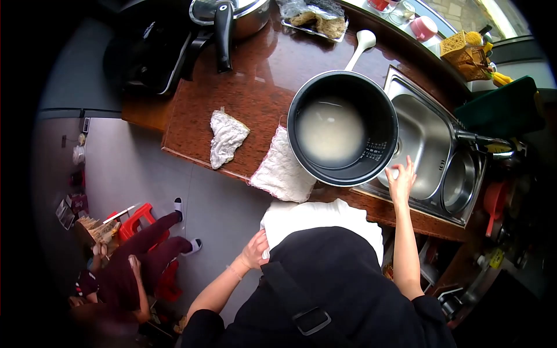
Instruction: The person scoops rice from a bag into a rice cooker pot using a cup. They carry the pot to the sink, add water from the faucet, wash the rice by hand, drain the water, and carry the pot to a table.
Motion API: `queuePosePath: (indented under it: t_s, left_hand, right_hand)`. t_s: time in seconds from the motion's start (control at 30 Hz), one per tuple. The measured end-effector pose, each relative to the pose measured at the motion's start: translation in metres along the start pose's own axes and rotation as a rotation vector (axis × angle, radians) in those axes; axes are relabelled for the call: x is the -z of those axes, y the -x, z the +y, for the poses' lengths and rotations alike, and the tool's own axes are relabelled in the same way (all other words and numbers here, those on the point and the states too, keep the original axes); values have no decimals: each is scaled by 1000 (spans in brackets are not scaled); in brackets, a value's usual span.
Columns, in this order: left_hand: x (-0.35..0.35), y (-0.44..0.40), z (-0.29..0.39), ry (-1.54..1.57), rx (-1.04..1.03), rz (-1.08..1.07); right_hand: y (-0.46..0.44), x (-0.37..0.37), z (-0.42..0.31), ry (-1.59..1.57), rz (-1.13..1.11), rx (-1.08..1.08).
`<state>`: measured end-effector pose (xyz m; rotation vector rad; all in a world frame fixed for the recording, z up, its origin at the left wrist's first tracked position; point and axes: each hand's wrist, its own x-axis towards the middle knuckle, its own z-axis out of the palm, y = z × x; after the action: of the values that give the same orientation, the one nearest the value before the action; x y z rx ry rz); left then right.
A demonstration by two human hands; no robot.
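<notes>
A black inner pot (299,142) with cloudy whitish water (331,130) stands on the counter, partly over the sink's near-left edge. Just right of its rim is my right hand (401,182), thumb and forefinger pinched together and the other fingers stretched out. What the pinch holds, if anything, I cannot make out. Down at my waist, my left hand (255,250) grips the edge of a white cloth (319,216) that lies against my front. A folded white rag (283,168) lies left of the pot, reaching the counter's front edge.
The steel sink (420,133) has a faucet (481,139) on its right. A crumpled rag (227,139), a white ladle (364,42), a wrapped tray (316,20) and a pressure cooker (223,29) are on the counter (255,87). Someone sits behind, near red stools (139,220).
</notes>
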<state>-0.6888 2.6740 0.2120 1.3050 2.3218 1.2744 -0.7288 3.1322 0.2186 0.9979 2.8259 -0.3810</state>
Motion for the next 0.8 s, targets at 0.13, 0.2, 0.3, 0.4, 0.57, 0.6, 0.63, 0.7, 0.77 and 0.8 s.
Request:
queuePosePath:
  t_s: [0.13,0.2,0.3,0.4,0.57,0.6,0.63,0.7,0.77,0.8]
  left_hand:
    - [1,2,-3,-8,10,2]
    - [-1,10,-7,-14,57,-18]
    - [-9,28,-17,-27,117,-37]
    - [-8,27,-12,-10,118,-16]
    - [-12,19,16,-22,148,-3]
    - [-15,19,25,-14,183,-14]
    - [-19,18,35,-10,218,-17]
    - [-37,17,52,-17,286,-4]
    - [-60,16,73,-31,361,23]
    - [-70,15,86,-62,344,18]
  right_hand:
    - [1,-18,16,17,47,113]
    - [9,-15,2,52,127,70]
    - [13,-7,-13,-28,147,-21]
    - [18,-7,-8,-73,161,-23]
    - [25,-12,17,-238,13,-39]
    - [25,-21,29,-270,10,-11]
    - [26,-22,30,-192,43,-2]
    - [26,-25,29,-36,111,32]
    - [22,-24,40,-114,52,58]
    - [19,-23,47,-152,20,71]
